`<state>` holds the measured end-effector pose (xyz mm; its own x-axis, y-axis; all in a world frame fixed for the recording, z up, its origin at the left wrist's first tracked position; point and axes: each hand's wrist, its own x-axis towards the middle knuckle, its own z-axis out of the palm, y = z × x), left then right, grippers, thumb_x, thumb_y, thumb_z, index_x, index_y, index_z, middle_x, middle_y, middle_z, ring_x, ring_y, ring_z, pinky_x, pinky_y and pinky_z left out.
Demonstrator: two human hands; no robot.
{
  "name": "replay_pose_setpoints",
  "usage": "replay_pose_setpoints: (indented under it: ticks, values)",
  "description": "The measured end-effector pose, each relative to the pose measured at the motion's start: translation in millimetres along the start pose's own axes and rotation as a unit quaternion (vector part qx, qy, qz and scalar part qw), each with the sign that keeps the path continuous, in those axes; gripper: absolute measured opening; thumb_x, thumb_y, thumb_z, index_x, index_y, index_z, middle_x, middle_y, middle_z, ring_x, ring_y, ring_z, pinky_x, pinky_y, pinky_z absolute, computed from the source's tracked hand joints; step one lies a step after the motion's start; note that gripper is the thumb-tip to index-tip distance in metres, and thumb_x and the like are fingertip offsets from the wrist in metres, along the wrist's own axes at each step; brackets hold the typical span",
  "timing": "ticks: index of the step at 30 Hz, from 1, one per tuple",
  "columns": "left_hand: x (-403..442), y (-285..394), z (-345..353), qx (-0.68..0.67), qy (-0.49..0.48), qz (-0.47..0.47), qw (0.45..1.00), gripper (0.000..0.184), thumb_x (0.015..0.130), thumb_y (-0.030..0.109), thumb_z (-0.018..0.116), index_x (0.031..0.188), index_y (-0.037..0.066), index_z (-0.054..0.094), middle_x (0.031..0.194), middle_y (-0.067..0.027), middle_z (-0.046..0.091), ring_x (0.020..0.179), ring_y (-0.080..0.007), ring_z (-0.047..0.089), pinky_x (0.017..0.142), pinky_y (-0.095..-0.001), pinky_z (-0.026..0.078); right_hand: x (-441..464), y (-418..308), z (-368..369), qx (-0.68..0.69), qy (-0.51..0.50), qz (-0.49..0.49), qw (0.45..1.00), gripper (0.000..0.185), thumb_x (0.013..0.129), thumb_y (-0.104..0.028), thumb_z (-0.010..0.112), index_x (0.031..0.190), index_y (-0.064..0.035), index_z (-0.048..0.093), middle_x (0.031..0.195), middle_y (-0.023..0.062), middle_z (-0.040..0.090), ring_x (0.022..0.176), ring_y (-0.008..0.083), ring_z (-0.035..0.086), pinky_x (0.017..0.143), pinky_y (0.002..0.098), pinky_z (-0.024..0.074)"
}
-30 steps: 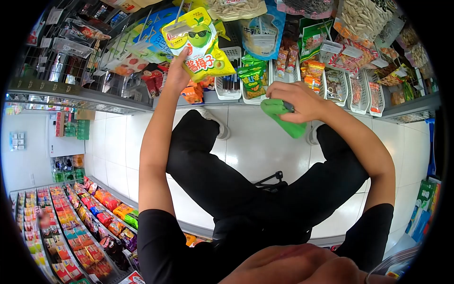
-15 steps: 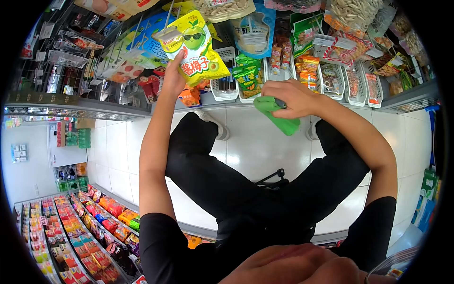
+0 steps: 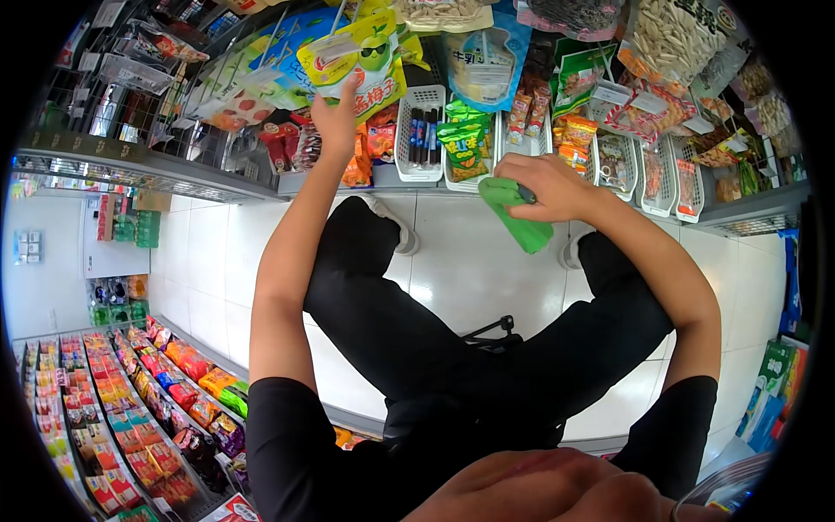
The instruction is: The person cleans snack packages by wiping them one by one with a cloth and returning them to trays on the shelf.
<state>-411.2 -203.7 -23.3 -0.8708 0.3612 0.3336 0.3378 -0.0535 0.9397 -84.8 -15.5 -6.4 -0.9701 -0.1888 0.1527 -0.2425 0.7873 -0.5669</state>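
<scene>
My left hand is at the lower part of a yellow snack bag with a green plum character, its thumb on the bag's front. The bag is tilted and hangs by the metal hooks at the top. In front of the white baskets, my right hand is closed around a green cloth and a dark object, only partly visible. Beside that hand, green snack packets fill one basket. Dark stick-like packs stand in the basket to their left.
More hanging bags, among them a blue one, line the shelf. Small orange packets lie in a basket at right. My bent legs are over the tiled floor. A tiered snack rack stands lower left.
The yellow bag has moved up and back toward the hooks, now turned more to the side, with my left hand following. More of the dark packs' basket shows. My right hand keeps the cloth.
</scene>
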Motion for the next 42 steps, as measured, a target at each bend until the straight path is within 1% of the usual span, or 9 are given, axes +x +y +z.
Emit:
replay_pose_setpoints:
  ticks: [15,19,25,28,31,34,37,40,42]
  values:
    - [-27,8,31,0.101,0.044,0.097,0.989,0.038,0.100,0.025,0.062,0.117,-0.008,0.055,0.112,-0.0213,0.066,0.103,-0.0282,0.062,0.093,-0.0405,0.046,3,6,7,-0.017,-0.008,-0.002,1.000,0.045,0.078,-0.034,0.069,0.110,-0.0044,0.058,0.101,0.0129,0.058,0.086,0.0374,0.062,0.072,0.0469,0.0509]
    - [-27,5,35,0.053,0.013,0.089,0.994,0.037,0.101,0.025,0.060,0.116,-0.008,0.054,0.112,-0.0216,0.066,0.102,-0.0291,0.062,0.094,-0.0408,0.045,2,8,8,-0.017,-0.002,-0.013,1.000,0.044,0.078,-0.033,0.069,0.110,-0.0040,0.057,0.102,0.0126,0.058,0.087,0.0374,0.062,0.072,0.0470,0.0510]
    - [-24,0,30,0.044,-0.004,0.062,0.997,0.036,0.101,0.024,0.060,0.119,-0.007,0.056,0.114,-0.0189,0.066,0.105,-0.0260,0.062,0.094,-0.0395,0.046,2,6,6,-0.018,-0.010,0.001,1.000,0.044,0.079,-0.032,0.069,0.110,-0.0038,0.057,0.104,0.0122,0.059,0.088,0.0372,0.063,0.074,0.0470,0.0514]
    - [-19,-5,26,0.023,-0.017,0.051,0.998,0.037,0.102,0.023,0.059,0.126,-0.006,0.056,0.120,-0.0150,0.067,0.106,-0.0200,0.062,0.095,-0.0347,0.046,2,6,6,-0.022,-0.011,0.000,1.000,0.044,0.078,-0.032,0.069,0.110,-0.0039,0.058,0.104,0.0119,0.059,0.089,0.0371,0.063,0.074,0.0470,0.0517]
    - [-19,1,26,-0.106,-0.033,-0.048,0.993,0.037,0.103,0.025,0.059,0.125,-0.005,0.055,0.118,-0.0129,0.065,0.104,-0.0191,0.062,0.094,-0.0343,0.047,2,7,7,-0.018,-0.009,-0.001,1.000,0.044,0.078,-0.033,0.069,0.110,-0.0041,0.058,0.105,0.0116,0.059,0.089,0.0372,0.063,0.075,0.0469,0.0520]
    - [-8,-10,15,-0.116,-0.010,-0.083,0.990,0.039,0.103,0.026,0.058,0.126,-0.004,0.051,0.119,-0.0122,0.062,0.105,-0.0199,0.060,0.094,-0.0344,0.047,2,7,7,-0.019,-0.015,0.005,1.000,0.044,0.078,-0.033,0.070,0.110,-0.0040,0.058,0.105,0.0119,0.060,0.089,0.0375,0.063,0.075,0.0470,0.0520]
    - [-4,-13,9,-0.065,0.002,-0.014,0.998,0.046,0.102,0.029,0.060,0.130,-0.003,0.045,0.126,-0.0142,0.052,0.112,-0.0218,0.053,0.097,-0.0364,0.044,2,6,7,-0.022,-0.024,0.018,0.999,0.040,0.076,-0.026,0.069,0.108,-0.0047,0.060,0.109,0.0115,0.062,0.093,0.0367,0.065,0.078,0.0436,0.0543]
    - [-6,-11,11,0.092,0.121,0.084,0.985,0.053,0.099,0.030,0.065,0.133,-0.003,0.040,0.128,-0.0154,0.042,0.115,-0.0232,0.046,0.099,-0.0387,0.042,2,6,7,-0.028,-0.024,0.016,0.999,0.040,0.076,-0.026,0.069,0.108,-0.0048,0.060,0.109,0.0111,0.062,0.092,0.0368,0.065,0.077,0.0439,0.0542]
    - [-5,-3,9,0.114,0.135,0.124,0.976,0.057,0.098,0.029,0.068,0.134,-0.003,0.038,0.127,-0.0146,0.038,0.113,-0.0227,0.044,0.098,-0.0394,0.041,2,6,8,-0.030,-0.024,0.018,0.999,0.040,0.076,-0.026,0.069,0.108,-0.0049,0.060,0.108,0.0111,0.062,0.091,0.0370,0.065,0.077,0.0444,0.0540]
